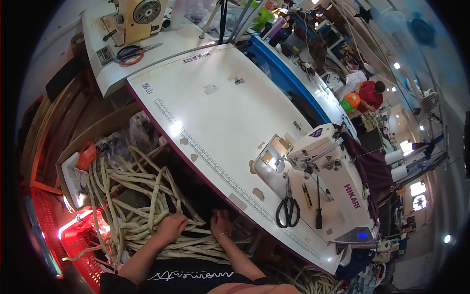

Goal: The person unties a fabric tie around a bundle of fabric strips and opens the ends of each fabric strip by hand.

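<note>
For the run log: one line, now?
left hand: at long pale-green beans | right hand: near them | black-handled metal scissors: on white sewing table

The long beans (147,211) are pale green and thin, and many of them are bent. They lie in a loose heap, crossing one over another, beside the table (230,112), with some ends over the red basket (88,277). The right hand (172,227) touches them; the left hand (222,224) is close by.
</note>
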`<state>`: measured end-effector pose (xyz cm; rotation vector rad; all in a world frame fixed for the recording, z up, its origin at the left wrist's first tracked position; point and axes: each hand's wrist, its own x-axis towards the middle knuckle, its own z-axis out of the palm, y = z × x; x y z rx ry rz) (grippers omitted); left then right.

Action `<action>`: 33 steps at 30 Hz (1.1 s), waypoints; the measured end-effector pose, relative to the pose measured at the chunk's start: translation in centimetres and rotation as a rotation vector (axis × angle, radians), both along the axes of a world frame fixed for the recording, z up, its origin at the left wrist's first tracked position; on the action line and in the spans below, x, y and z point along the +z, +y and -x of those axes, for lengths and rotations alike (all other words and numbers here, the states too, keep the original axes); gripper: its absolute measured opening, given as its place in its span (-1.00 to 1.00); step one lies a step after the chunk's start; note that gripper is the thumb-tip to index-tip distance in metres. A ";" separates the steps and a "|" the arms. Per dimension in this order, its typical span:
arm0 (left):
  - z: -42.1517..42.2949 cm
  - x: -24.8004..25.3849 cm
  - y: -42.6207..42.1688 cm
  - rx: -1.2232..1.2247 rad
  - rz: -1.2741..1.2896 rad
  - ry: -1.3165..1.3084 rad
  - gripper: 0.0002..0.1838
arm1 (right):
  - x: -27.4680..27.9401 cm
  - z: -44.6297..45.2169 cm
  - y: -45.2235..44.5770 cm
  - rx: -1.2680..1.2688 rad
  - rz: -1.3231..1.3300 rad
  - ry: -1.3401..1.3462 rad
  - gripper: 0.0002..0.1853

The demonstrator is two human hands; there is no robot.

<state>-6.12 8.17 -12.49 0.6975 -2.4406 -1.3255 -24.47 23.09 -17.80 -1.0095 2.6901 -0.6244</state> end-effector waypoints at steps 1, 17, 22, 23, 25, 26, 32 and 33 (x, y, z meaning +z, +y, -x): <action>0.0 0.2 0.0 -0.001 0.001 -0.001 -0.87 | 0.1 0.0 0.0 -0.001 0.008 0.000 -0.72; 0.4 0.4 0.4 -0.030 0.078 -0.056 -0.87 | -0.1 0.0 0.6 -0.034 0.054 -0.005 -0.75; 0.5 0.2 0.4 -0.042 0.098 -0.075 -0.87 | -0.2 0.2 0.7 -0.069 -0.010 -0.093 -0.71; 0.6 0.2 0.4 -0.040 0.100 -0.082 -0.87 | -0.2 0.3 0.7 -0.074 -0.015 -0.098 -0.71; 0.7 0.4 0.4 -0.046 0.117 -0.093 -0.87 | -0.1 0.2 0.6 -0.074 -0.027 -0.112 -0.70; 0.8 0.4 0.4 -0.047 0.125 -0.097 -0.87 | -0.4 0.2 0.6 -0.057 -0.001 -0.066 -0.72; 1.2 0.6 0.8 -0.086 0.134 -0.106 -0.86 | -0.3 0.2 0.8 -0.054 0.020 -0.047 -0.76; 1.3 0.7 0.9 -0.095 0.125 -0.099 -0.87 | -0.3 0.2 0.8 -0.051 0.027 -0.045 -0.76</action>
